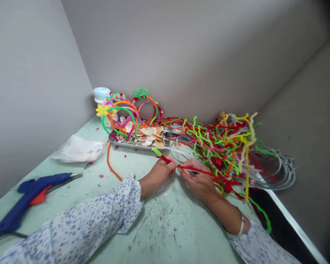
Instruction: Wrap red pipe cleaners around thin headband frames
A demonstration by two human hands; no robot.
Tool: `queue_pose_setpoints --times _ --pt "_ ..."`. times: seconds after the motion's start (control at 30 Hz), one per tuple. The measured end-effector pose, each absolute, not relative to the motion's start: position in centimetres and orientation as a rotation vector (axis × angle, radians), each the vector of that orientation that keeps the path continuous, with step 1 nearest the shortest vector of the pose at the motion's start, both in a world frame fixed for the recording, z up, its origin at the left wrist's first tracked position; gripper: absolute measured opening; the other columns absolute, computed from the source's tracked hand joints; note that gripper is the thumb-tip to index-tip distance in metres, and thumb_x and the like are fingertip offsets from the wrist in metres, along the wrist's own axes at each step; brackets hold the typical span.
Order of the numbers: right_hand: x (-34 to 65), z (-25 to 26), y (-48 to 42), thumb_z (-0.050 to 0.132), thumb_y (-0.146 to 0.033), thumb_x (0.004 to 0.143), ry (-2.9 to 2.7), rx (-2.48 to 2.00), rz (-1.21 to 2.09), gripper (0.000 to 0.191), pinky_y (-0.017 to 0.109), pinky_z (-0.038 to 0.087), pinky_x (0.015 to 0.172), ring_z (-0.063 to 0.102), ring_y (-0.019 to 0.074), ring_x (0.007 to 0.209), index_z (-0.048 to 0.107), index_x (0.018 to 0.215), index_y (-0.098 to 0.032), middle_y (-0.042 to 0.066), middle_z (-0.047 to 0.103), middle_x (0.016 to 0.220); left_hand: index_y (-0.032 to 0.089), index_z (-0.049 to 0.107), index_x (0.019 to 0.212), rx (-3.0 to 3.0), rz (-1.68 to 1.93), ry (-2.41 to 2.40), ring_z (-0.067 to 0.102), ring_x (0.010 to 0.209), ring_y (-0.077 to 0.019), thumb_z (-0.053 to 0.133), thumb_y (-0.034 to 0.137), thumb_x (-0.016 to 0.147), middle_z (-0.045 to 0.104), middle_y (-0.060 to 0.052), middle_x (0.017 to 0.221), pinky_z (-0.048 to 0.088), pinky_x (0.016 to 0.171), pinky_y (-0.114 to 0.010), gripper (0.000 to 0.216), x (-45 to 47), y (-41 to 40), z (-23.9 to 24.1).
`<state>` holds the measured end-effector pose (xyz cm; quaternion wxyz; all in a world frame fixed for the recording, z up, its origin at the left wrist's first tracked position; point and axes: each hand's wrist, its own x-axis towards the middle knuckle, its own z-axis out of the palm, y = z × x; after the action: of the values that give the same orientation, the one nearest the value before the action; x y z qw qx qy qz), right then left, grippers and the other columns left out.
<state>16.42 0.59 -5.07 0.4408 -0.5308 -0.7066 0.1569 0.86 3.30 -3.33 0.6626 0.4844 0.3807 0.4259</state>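
Observation:
My left hand (161, 173) is closed, pinching a thin strip wrapped in red and bright green pipe cleaner (156, 151) near its red part. The green end sticks out past my left fingers. A few centimetres to the right, my right hand (199, 181) is closed on a long red pipe cleaner (192, 168), which runs from between the two hands back over my right fingers. A pale flat strip (178, 150) passes just behind the hands. My fingers partly hide where the red pipe cleaner meets the wrapped strip.
A metal tray (134, 146) of shells stands at the back, with several pipe-cleaner headbands (121, 110) on it. Loose pipe cleaners (220, 143) pile up at right, beside clear hoops (286, 172). A blue glue gun (30, 194), plastic bag (77, 148) and blue-lidded bottle (101, 93) are left.

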Motion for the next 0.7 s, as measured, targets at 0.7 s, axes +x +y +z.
queue_pose_setpoints --times 0.7 --pt "16.38 -4.74 0.55 0.056 -0.025 0.087 -1.806 -1.229 0.329 0.008 0.033 0.049 0.079 0.063 0.0202 0.082 0.063 0.086 -0.023 0.003 0.067 0.083 0.018 0.047 0.059 1.022 0.959 0.881 0.032 0.046 -0.0080 0.056 0.022 0.066 0.038 0.006 0.049 0.023 0.046 -0.024 0.013 0.91 3.43 -3.66"
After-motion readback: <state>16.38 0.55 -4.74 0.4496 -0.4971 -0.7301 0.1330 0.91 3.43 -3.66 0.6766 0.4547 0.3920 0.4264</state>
